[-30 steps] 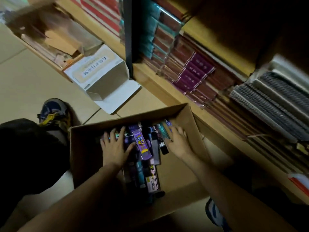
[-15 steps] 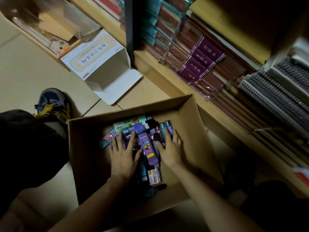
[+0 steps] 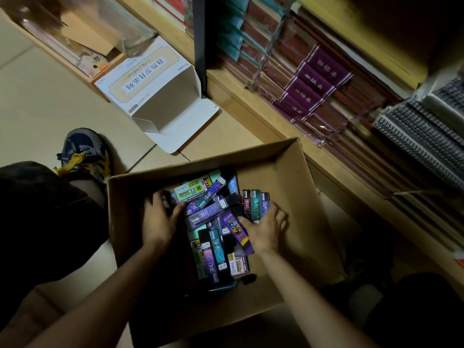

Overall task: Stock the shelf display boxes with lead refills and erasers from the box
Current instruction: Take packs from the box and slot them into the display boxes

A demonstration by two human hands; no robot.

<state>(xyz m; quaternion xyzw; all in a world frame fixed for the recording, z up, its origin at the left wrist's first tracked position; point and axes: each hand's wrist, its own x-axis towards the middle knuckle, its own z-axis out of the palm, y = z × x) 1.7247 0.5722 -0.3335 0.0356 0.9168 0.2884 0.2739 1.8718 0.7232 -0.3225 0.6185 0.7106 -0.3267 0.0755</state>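
Observation:
An open cardboard box sits on the floor in front of me, holding a loose pile of lead refill packs in purple, teal, green and black. Both my hands are inside it. My left hand lies on the pile's left side with its fingers curled down over some packs and its thumb against the heap; it is blurred. My right hand rests on the pile's right side with fingers spread, its thumb touching a purple pack, just below three upright dark packs.
A white empty carton lies open on the floor beyond the box. A wooden shelf on the right holds wrapped notebooks and spiral-bound pads. My shoe and dark-clothed knee are left of the box.
My hands have moved apart to the two sides of the pile, and the left fingers have curled. The packs have shifted and spread. The view has dropped closer to the box.

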